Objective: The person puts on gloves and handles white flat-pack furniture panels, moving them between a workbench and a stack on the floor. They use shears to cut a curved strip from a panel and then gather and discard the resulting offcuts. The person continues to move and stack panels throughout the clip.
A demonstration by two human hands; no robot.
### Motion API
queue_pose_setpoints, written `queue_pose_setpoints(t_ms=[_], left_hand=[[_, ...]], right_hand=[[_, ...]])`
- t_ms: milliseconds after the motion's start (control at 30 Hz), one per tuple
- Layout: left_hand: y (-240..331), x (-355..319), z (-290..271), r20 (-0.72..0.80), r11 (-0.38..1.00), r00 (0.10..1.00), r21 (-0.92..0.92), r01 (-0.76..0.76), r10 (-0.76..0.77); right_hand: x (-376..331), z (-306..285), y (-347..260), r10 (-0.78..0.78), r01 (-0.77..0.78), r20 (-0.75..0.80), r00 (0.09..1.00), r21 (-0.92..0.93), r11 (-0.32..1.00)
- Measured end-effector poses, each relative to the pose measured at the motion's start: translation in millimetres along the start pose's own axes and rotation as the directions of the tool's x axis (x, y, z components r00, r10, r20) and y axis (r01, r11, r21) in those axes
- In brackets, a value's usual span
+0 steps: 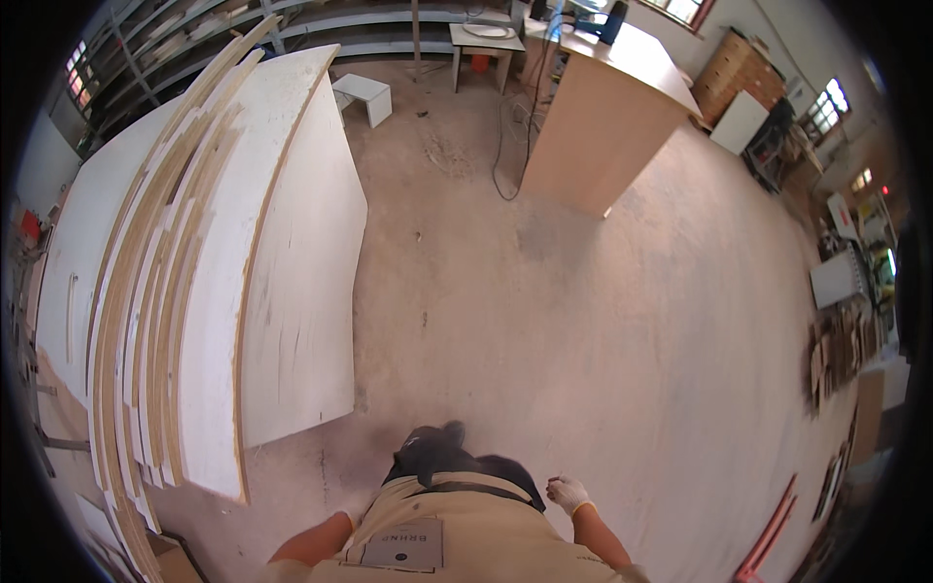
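My right hand [569,494], in a pale work glove with a yellowish cuff, hangs beside my hip over the floor. Its fingers are curled in, and no object shows in them. Only a bit of my left hand [351,518] appears at my other side; the beige shirt [486,525] hides its fingers. Neither hand touches the furniture around me. To my left, nearest that hand, stands a large white-topped workbench [219,408] with long thin wooden strips [160,291] piled lengthwise on it.
Ahead stands a light wood table [593,136], with a dark cable [501,165] on the floor beside it. A small white stool [364,95] stands past the workbench. Along the right lie stacked board offcuts [838,360] and red bars [768,530]. Shelving [360,39] lines the back.
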State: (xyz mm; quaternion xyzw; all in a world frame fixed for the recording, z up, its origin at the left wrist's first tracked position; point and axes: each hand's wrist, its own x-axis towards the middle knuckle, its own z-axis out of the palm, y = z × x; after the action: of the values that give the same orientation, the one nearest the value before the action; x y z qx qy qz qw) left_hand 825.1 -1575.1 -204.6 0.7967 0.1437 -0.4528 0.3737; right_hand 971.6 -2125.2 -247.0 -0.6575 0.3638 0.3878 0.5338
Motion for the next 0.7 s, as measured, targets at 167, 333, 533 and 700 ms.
queue_pose_setpoints(t_ms=[167, 333, 533, 700], left_hand=[[94, 73, -124, -0.041, 0.992, 0.997, -0.108, 0.06, -0.064], [151, 167, -190, -0.05, 0.328, 0.852, -0.934, 0.146, -0.521], [255, 244, -305, -0.269, 0.929, 0.932, 0.341, -0.143, 0.242], [343, 263, -397, -0.569, 0.747, 0.807, -0.604, -0.279, -0.159]], right_hand=[[47, -28, -165, -0.129, 0.142, -0.091, 0.987, 0.167, 0.976], [137, -18, -324, -0.037, 0.046, -0.098, 0.995, 0.082, 0.996], [251, -17, -503, -0.06, 0.061, 0.015, 0.998, -0.059, 0.996], [389, 0, -682, -0.532, 0.544, 0.369, 0.762, -0.81, 0.219]])
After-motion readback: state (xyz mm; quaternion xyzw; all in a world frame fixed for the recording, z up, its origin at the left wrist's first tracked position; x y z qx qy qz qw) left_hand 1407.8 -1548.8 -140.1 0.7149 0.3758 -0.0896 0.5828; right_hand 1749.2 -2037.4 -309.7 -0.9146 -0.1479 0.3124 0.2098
